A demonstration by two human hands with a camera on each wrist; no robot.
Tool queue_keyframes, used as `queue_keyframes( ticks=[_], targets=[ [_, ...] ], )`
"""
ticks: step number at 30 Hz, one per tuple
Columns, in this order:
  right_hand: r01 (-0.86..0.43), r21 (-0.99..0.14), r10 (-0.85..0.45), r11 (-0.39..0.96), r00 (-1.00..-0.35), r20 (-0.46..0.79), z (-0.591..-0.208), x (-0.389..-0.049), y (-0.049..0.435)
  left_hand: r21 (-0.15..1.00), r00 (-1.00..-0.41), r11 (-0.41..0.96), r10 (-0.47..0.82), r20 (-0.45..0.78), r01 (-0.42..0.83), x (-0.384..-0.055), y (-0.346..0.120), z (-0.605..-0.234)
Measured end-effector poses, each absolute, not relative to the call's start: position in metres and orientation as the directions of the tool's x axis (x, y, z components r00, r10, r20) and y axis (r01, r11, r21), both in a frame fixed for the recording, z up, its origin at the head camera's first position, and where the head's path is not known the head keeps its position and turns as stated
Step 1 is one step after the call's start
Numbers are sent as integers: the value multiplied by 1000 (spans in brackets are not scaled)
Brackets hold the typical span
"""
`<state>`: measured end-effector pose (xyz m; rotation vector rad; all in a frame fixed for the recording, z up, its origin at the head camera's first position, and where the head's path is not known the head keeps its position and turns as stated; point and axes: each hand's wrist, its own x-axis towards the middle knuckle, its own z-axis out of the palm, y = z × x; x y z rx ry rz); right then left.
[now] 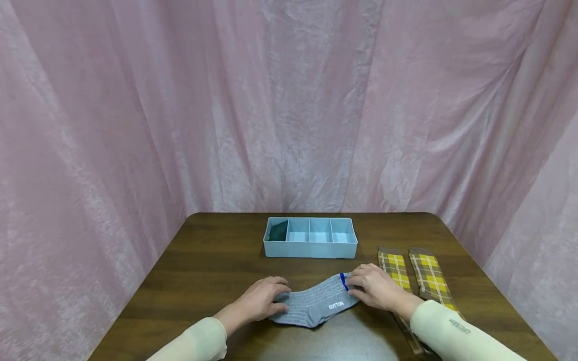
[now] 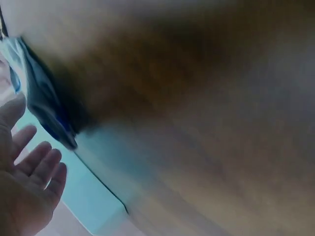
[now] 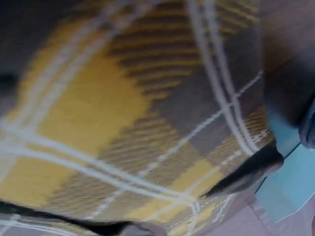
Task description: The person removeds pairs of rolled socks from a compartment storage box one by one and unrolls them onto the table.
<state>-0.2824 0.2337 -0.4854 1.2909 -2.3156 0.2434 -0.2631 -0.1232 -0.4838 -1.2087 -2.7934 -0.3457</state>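
A pair of grey ribbed socks (image 1: 307,306), or a single one, lies across the front of the table, with "COTTON" lettering and a blue stripe near the cuff. My left hand (image 1: 264,299) rests at its left end, fingers loosely bent; in the left wrist view the left hand (image 2: 29,182) shows its palm, with spread fingers beside the grey cloth (image 2: 42,93). At the cuff end my right hand (image 1: 375,287) touches the sock, thumb and fingers apart. The right wrist view is filled by a yellow and brown plaid sock (image 3: 123,108).
A light blue box (image 1: 311,249) with several compartments stands behind the grey sock; dark green cloth (image 1: 278,231) sits in its leftmost one. Two yellow plaid socks (image 1: 395,268) lie at the right, partly under my right forearm. A pink curtain (image 1: 289,110) hangs behind the table.
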Motion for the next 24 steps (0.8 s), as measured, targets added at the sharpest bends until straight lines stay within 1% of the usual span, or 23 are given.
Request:
queue_keyframes(
  ticks=[2,4,7,10,18,21,24],
  targets=[
    [-832,20,-752,554,-490,441,-482,-283,231,195,-695,667,694,188,719,-259,-121,-484],
    [-809,-29,-753,587,-559,348,-480,-283,231,166,-693,673,697,185,721,-255,-119,-485],
    [-751,-90,-727,655,-658,199,-478,-283,231,124,-706,695,694,141,708,-252,-118,-488],
    [-711,-141,-698,689,-703,135,-479,-282,231,92,-720,715,684,117,694,-253,-119,-490],
    [-672,-187,-657,716,-740,142,-489,-272,230,11,-703,705,707,80,710,-261,-121,-487],
    [-668,-185,-647,720,-744,167,-492,-269,228,7,-702,704,708,72,710,-265,-123,-486],
    [-661,-175,-637,729,-750,180,-494,-266,226,27,-700,701,710,75,713,-268,-125,-486]
  ],
)
